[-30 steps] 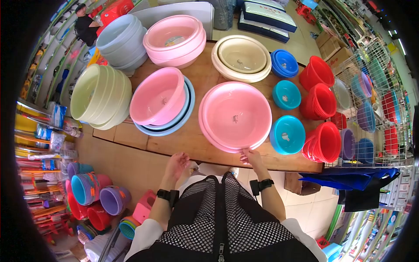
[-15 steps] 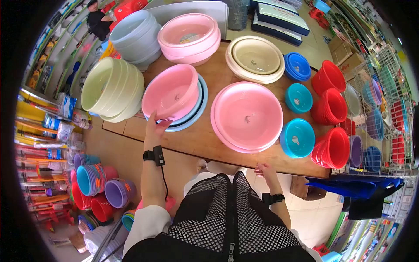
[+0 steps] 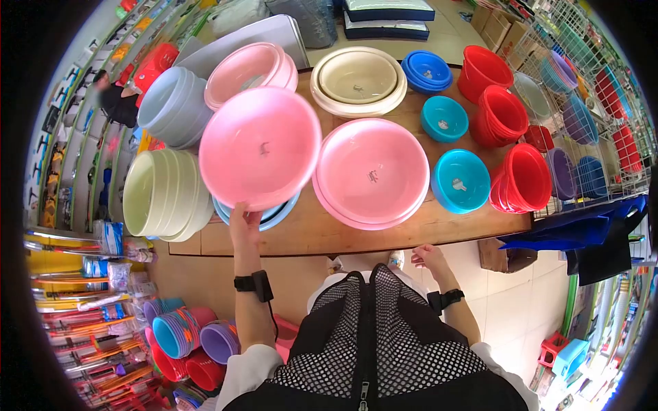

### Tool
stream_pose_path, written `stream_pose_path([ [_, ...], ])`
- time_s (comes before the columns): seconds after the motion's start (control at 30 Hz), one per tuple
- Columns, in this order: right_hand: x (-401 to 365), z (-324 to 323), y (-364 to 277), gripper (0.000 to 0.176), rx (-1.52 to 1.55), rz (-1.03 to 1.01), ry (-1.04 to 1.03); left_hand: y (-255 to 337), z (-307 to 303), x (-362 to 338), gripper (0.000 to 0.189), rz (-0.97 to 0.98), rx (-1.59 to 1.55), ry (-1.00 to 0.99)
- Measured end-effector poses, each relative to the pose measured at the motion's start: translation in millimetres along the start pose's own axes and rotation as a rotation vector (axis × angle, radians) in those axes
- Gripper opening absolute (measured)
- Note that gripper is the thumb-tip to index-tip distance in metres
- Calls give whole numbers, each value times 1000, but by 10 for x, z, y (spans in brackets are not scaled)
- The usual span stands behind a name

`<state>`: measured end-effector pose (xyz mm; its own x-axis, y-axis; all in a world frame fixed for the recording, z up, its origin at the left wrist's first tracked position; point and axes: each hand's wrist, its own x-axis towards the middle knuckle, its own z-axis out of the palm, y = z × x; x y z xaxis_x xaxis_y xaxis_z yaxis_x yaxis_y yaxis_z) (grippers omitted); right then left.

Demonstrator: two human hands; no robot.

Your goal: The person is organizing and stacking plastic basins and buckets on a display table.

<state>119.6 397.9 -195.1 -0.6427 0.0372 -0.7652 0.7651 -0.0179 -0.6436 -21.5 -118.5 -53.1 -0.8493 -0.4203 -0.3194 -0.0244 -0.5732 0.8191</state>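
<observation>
My left hand (image 3: 245,226) grips the near rim of a pink basin (image 3: 260,147), which is raised and tilted above a stack of light blue basins (image 3: 281,211). The basin hides most of that stack. My right hand (image 3: 429,257) hangs by the table's front edge, fingers loosely curled, with no object visible in it. Close to the lifted basin, on its right, lie two nested pink basins (image 3: 373,175). A stack of pale green basins (image 3: 164,192) leans on its left.
Cream basins (image 3: 358,75), blue bowls (image 3: 428,70), teal bowls (image 3: 460,181) and red buckets (image 3: 521,179) stand on the wooden table (image 3: 329,236). Grey-blue basins (image 3: 171,106) and more pink basins (image 3: 247,72) are at the back left. A person (image 3: 118,99) is beyond, near shelves.
My left hand has raised the pink basin off the light blue stack, toward the camera. My right hand stays near the table edge. The view has shifted somewhat.
</observation>
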Motion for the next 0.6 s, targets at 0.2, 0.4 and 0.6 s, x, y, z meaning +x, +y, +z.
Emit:
stream_pose_path([
  [0.2, 5, -63, 38, 18, 27, -14, 8, -578, 534, -273, 31, -119, 230, -374],
  [0.4, -85, -202, 126, 19, 76, -28, 54, -1167, 1213, -729, 21, -445, 224, -237],
  [0.6, -225, -336, 338, 20, 143, -5, 106, -1798, 840, -469, 39, -15, 706, -424],
])
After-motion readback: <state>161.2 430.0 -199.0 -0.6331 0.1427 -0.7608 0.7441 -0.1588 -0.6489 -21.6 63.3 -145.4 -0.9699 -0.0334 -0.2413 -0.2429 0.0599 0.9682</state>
